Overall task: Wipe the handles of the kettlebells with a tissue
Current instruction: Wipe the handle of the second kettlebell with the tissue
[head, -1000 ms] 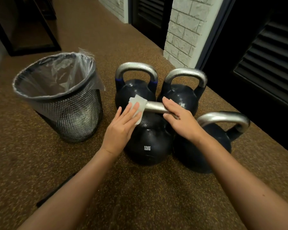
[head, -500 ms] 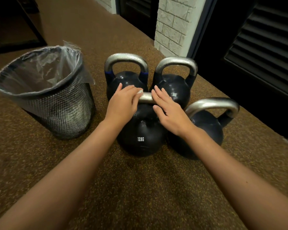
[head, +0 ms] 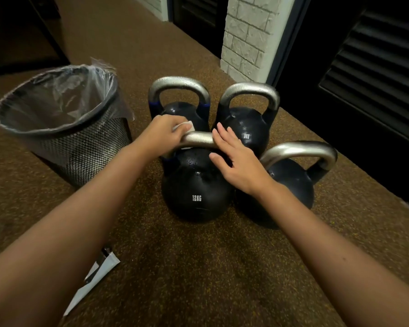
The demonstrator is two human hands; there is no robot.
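Kettlebell handle of bare steel (head: 200, 139), heavy, rigid: left hand (head: 159, 135) grips it through soft white tissue (head: 185, 125) at nine o'clock; right hand (head: 236, 161) rests open.

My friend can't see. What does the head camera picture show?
A left hand wraps a white tissue around the silver handle of a 12KG kettlebell, while the open right hand rests on it. Three more kettlebells and a lined mesh bin stand nearby.

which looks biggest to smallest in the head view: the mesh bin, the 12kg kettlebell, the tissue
1. mesh bin
2. 12kg kettlebell, though it sits nearer the camera, so the gap is unsure
3. tissue, mostly hidden under the left hand
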